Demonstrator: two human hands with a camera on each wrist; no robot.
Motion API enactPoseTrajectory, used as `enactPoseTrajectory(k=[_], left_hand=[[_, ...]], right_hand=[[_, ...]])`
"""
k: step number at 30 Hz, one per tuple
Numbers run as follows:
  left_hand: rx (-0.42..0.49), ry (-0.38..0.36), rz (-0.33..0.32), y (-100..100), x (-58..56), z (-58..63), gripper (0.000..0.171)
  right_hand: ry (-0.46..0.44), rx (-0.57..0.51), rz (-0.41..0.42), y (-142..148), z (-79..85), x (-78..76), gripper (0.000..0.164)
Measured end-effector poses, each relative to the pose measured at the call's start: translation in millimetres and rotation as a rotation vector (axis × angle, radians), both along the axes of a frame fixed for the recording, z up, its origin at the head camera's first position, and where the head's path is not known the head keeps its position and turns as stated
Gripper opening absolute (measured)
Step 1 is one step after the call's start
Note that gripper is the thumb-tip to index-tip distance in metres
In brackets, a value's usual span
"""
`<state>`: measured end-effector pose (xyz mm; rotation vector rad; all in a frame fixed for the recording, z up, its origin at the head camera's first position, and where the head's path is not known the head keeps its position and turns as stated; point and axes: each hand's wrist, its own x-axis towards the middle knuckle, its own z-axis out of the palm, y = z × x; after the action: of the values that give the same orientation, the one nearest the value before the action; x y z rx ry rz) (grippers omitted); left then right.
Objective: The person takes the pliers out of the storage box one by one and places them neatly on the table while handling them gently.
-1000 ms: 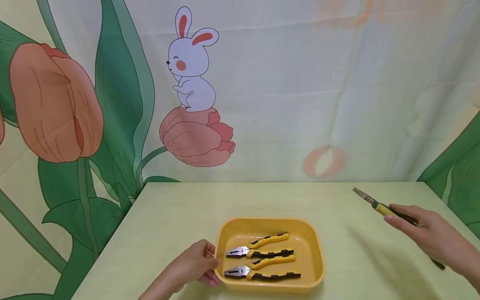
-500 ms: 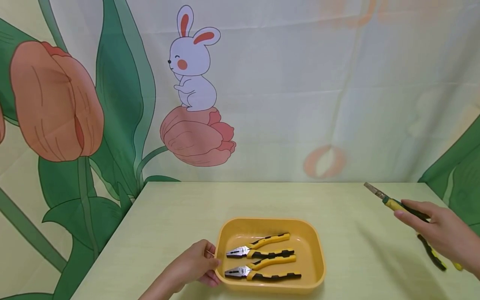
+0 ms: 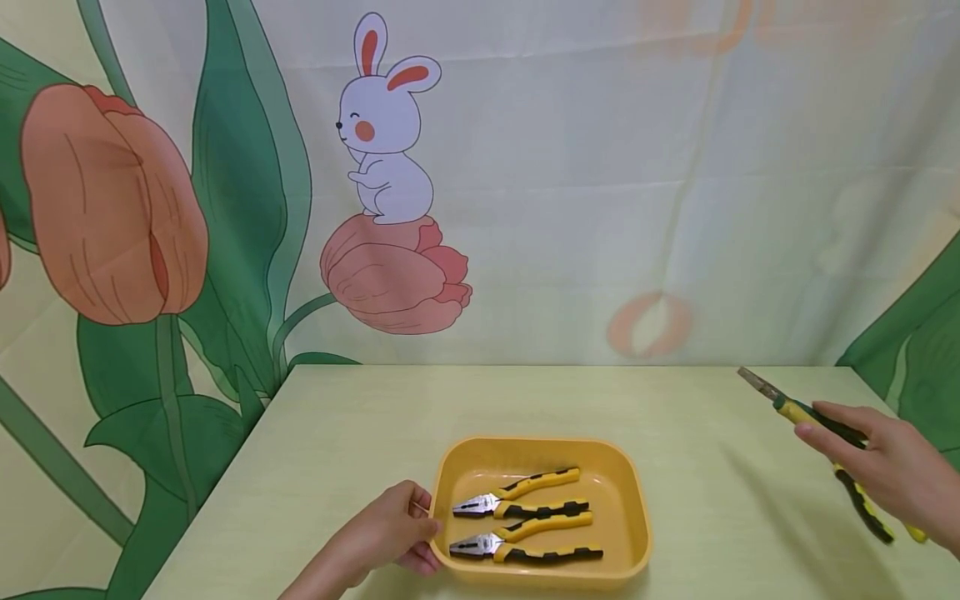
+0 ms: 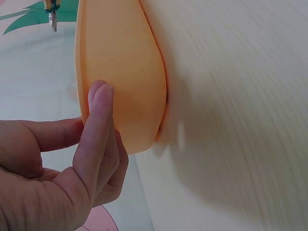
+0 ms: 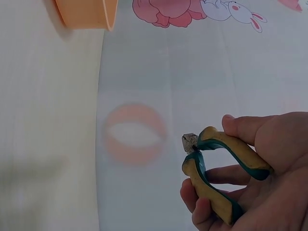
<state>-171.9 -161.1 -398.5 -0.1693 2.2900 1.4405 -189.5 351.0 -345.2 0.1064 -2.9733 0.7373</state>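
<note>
My left hand [image 3: 390, 529] pinches the left rim of a yellow plastic tray [image 3: 540, 575], thumb at the edge and fingers against the outer wall [image 4: 130, 72]. Two pairs of combination pliers with yellow-and-black handles lie inside, the upper pair [image 3: 540, 481] behind the lower pair [image 3: 551, 554], metal noses pointing left. On the right, my right hand [image 3: 885, 454] holds up another pair of pliers [image 3: 787, 408], nose pointing up and left. Their yellow-and-green handles [image 5: 240, 149] stand spread between thumb and fingers. Beneath that hand, yellow-and-black handles [image 3: 862, 504] show, partly hidden by it.
A pale wood-grain table [image 3: 360, 433] bears the tray near its front. Behind its back edge hangs a cloth backdrop [image 3: 555, 208] printed with tulips and a rabbit. The shadow of the right hand and pliers falls on the table's right side.
My right hand has moved to the right with the green-handled pliers, and more of the yellow-and-black handles beneath it shows. The left hand and the tray have stayed put.
</note>
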Motion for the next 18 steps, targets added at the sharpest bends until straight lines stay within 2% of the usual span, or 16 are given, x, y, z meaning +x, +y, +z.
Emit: enactPoseTrajectory(k=[18], left_hand=[[-0.034, -0.023, 0.013, 1, -1.9, 0.1, 0.022]], right_hand=[[-0.003, -0.011, -0.001, 9, -21.7, -7.0, 0.076]])
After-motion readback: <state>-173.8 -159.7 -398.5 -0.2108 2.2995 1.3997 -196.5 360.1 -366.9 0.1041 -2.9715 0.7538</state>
